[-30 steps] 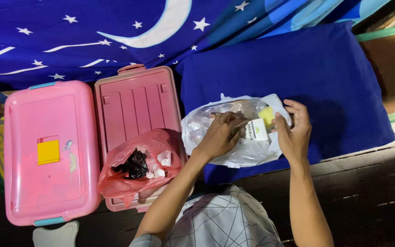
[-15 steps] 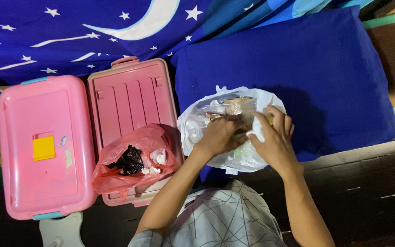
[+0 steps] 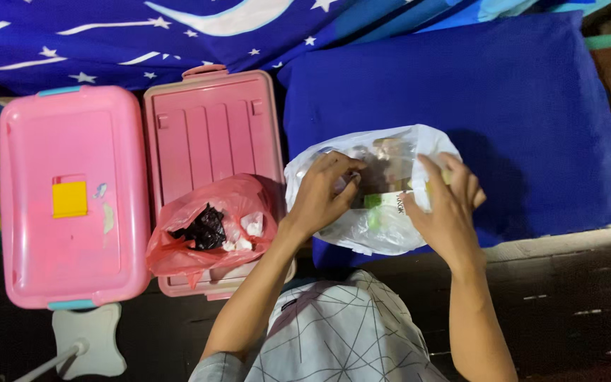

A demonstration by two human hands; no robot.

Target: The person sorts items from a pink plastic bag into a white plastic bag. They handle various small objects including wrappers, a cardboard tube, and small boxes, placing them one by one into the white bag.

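Head view, left to right: a pink box [image 3: 72,198] and its upturned lid [image 3: 210,141] sit beside the blue pillow [image 3: 503,113], a red bag [image 3: 210,230] slumped on the lid. On the pillow's near-left corner, my left hand [image 3: 319,198] and right hand [image 3: 447,209], apart, pinch the clear plastic bag [image 3: 383,226] by its sides, spreading its mouth.

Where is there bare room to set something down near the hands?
Free: the blue pillow above and right of the white plastic bag, and the pink lid around its yellow sticker. Crowded: the left hand and right hand fill the bag's mouth, and the red bag covers the pink box's near end.
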